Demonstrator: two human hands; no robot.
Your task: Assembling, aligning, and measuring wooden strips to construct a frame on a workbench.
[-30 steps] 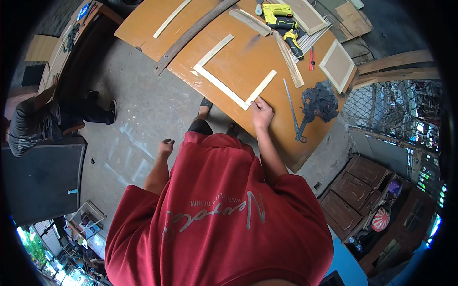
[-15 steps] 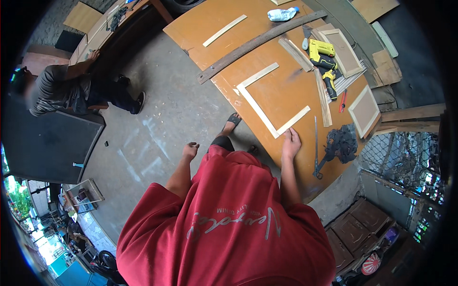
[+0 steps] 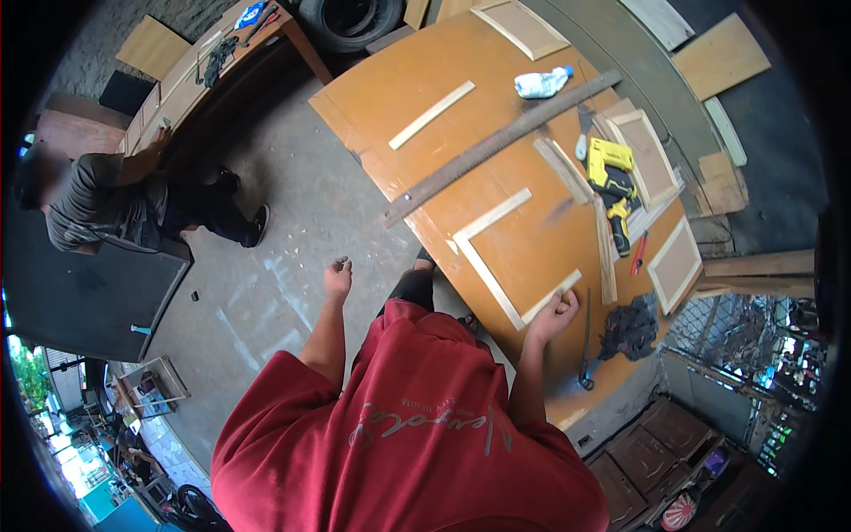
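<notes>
A three-sided frame of pale wood strips (image 3: 487,280) lies on the orange-brown tabletop (image 3: 443,160), its open side facing right. My right hand (image 3: 556,316) is beside the frame's near strip, with its fingers curled in. Whether they grip anything is hidden. Over the floor, left of the table, my left hand (image 3: 338,277) is raised with its fingers drawn together; a small dark spot shows at the fingertips, too small to name. Right of the frame lie a yellow and black nail gun (image 3: 612,164), a yellow-handled power tool (image 3: 620,226) and a red cutter (image 3: 638,254).
A long dark wood bar (image 3: 501,146) crosses the table, with a loose pale strip (image 3: 432,115) and a plastic bottle (image 3: 543,83) beyond it. Near the right edge are a black cloth (image 3: 629,328) and a framed panel (image 3: 674,266). Another person (image 3: 111,195) works at a bench on the left.
My right hand has shifted from the frame's near corner along the near strip. My left hand has risen slightly and moved left. The view has shifted, so the table sits lower in it.
</notes>
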